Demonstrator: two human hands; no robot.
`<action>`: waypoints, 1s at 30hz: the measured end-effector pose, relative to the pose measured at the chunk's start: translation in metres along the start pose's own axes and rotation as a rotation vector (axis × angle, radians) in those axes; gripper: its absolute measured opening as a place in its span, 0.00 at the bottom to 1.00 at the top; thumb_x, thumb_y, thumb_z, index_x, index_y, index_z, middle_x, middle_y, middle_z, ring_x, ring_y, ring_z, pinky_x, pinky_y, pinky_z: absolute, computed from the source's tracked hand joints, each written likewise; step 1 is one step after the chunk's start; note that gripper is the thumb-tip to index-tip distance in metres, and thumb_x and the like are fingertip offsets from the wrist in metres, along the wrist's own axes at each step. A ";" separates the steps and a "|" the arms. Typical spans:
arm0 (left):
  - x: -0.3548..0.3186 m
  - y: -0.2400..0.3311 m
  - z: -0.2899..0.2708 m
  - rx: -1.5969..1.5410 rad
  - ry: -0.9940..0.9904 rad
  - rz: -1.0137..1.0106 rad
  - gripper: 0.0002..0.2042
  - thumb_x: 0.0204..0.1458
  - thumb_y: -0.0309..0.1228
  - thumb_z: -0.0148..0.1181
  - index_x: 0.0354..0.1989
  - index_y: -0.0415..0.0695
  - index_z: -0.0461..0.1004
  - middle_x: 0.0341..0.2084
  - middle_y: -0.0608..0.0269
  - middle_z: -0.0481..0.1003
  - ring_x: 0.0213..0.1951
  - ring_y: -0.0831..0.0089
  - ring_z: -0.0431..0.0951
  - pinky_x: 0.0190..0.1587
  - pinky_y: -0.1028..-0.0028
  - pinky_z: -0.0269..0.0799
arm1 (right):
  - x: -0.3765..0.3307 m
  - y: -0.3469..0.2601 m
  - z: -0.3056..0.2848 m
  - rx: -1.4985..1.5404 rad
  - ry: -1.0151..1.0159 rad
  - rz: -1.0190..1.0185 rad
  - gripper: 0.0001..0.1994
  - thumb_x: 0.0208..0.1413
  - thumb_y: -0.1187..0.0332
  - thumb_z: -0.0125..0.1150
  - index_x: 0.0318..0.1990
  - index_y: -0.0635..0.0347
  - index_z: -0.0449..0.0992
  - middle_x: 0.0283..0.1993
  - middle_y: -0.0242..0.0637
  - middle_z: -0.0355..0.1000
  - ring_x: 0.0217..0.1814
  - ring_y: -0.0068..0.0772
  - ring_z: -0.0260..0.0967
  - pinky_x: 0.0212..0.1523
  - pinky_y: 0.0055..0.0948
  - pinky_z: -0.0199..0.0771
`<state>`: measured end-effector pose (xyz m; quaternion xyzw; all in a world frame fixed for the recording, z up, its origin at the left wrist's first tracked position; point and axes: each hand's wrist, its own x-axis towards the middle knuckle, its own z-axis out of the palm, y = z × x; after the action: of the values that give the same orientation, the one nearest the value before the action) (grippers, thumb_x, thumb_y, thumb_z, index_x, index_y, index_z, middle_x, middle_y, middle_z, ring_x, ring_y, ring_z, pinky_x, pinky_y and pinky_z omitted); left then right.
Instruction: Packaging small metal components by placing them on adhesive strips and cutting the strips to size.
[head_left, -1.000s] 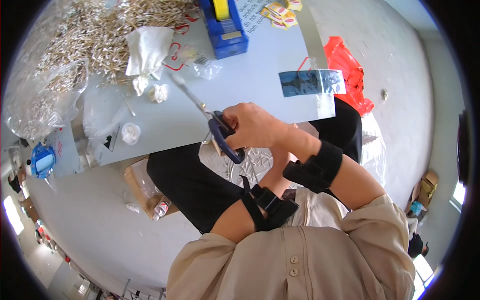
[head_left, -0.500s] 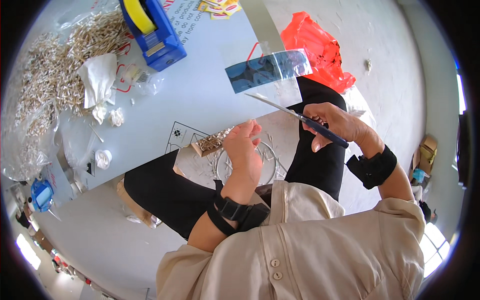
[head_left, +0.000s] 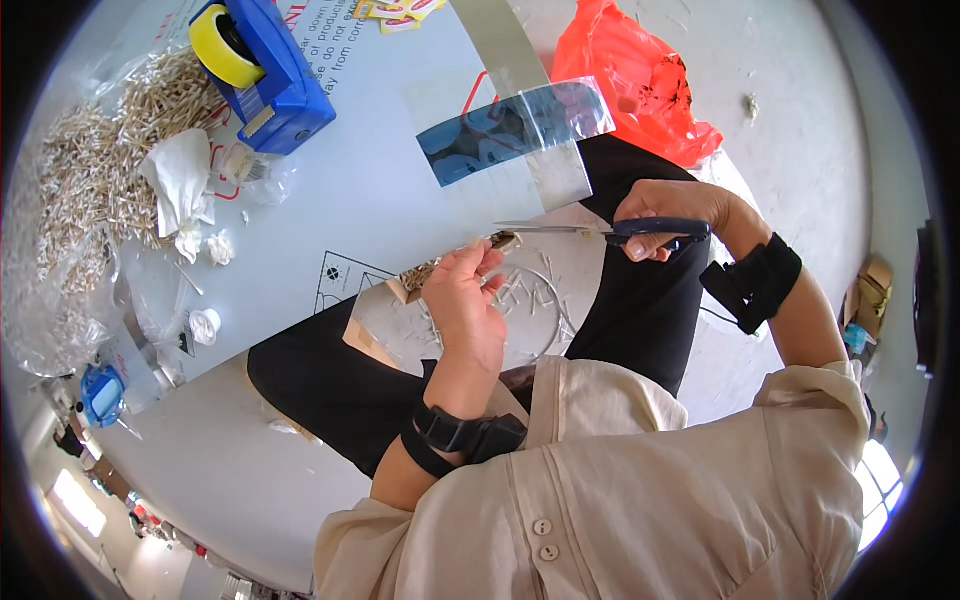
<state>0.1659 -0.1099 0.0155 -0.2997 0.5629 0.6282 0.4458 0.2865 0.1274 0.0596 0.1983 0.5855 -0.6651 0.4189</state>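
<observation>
Scissors [head_left: 600,231] now level, blades closing toward the bundle of thin sticks [head_left: 470,257] off the table's near edge. Left hand [head_left: 462,300] pinches it; right hand [head_left: 668,215] grips handles. Light, brittle; hold close to the cut.

Yellow-red labels [head_left: 392,8] lie at the table's far edge.

Left hand [head_left: 462,305] hides most of the bundle [head_left: 440,272].

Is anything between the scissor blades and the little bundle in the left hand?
Nothing visible. The scissors in the right hand point straight at the bundle pinched by the left hand; the tips nearly touch its end.
</observation>
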 end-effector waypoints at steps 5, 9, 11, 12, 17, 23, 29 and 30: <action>0.003 -0.001 -0.002 -0.036 0.001 -0.011 0.03 0.48 0.27 0.59 0.30 0.42 0.73 0.27 0.65 0.75 0.31 0.74 0.74 0.36 0.72 0.64 | 0.005 -0.004 -0.010 0.104 -0.049 -0.044 0.21 0.49 0.54 0.64 0.20 0.64 0.71 0.15 0.29 0.64 0.15 0.18 0.63 0.16 0.17 0.61; 0.005 -0.003 -0.004 -0.052 0.004 -0.008 0.03 0.48 0.26 0.59 0.30 0.42 0.72 0.27 0.65 0.75 0.31 0.73 0.74 0.36 0.71 0.64 | 0.012 -0.002 -0.015 0.138 -0.072 -0.036 0.21 0.48 0.54 0.65 0.19 0.65 0.72 0.16 0.31 0.65 0.15 0.19 0.63 0.15 0.16 0.62; 0.001 0.000 0.000 -0.050 0.018 -0.005 0.03 0.48 0.26 0.59 0.29 0.42 0.72 0.27 0.65 0.75 0.31 0.73 0.74 0.36 0.71 0.64 | 0.014 -0.002 -0.016 0.126 -0.072 -0.035 0.21 0.48 0.54 0.65 0.20 0.66 0.72 0.16 0.32 0.65 0.15 0.20 0.63 0.15 0.17 0.62; 0.000 0.000 0.002 -0.050 0.032 -0.001 0.03 0.47 0.26 0.59 0.29 0.42 0.72 0.27 0.65 0.75 0.31 0.73 0.74 0.36 0.71 0.64 | 0.016 -0.002 -0.017 0.113 -0.073 -0.034 0.21 0.47 0.53 0.65 0.20 0.66 0.72 0.16 0.32 0.66 0.14 0.20 0.64 0.14 0.17 0.62; 0.000 0.000 0.000 -0.041 -0.009 0.021 0.03 0.49 0.26 0.57 0.31 0.42 0.72 0.27 0.65 0.74 0.32 0.72 0.74 0.38 0.69 0.63 | 0.021 -0.005 -0.023 0.134 -0.099 -0.025 0.22 0.46 0.53 0.66 0.21 0.67 0.73 0.16 0.34 0.66 0.14 0.21 0.64 0.14 0.17 0.63; 0.001 -0.001 -0.003 -0.084 -0.031 0.002 0.04 0.49 0.27 0.57 0.32 0.41 0.72 0.28 0.63 0.74 0.34 0.71 0.73 0.40 0.69 0.62 | 0.023 -0.007 -0.028 0.138 -0.114 0.001 0.19 0.47 0.57 0.66 0.21 0.67 0.74 0.16 0.34 0.67 0.14 0.21 0.64 0.13 0.17 0.63; 0.001 -0.001 -0.001 -0.131 -0.036 -0.014 0.05 0.49 0.28 0.57 0.33 0.41 0.72 0.29 0.63 0.74 0.35 0.71 0.73 0.42 0.68 0.62 | 0.029 -0.007 -0.033 0.125 -0.145 0.014 0.18 0.47 0.58 0.65 0.22 0.67 0.74 0.17 0.35 0.67 0.14 0.21 0.64 0.12 0.17 0.63; 0.000 -0.002 0.000 -0.138 -0.026 -0.015 0.04 0.49 0.27 0.57 0.31 0.40 0.73 0.28 0.64 0.75 0.33 0.72 0.74 0.38 0.71 0.63 | 0.030 -0.005 -0.034 0.114 -0.166 0.020 0.18 0.47 0.58 0.65 0.22 0.67 0.74 0.17 0.35 0.68 0.14 0.21 0.64 0.12 0.16 0.63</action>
<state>0.1671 -0.1096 0.0145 -0.3258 0.5103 0.6659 0.4359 0.2577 0.1499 0.0325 0.1718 0.5081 -0.7073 0.4605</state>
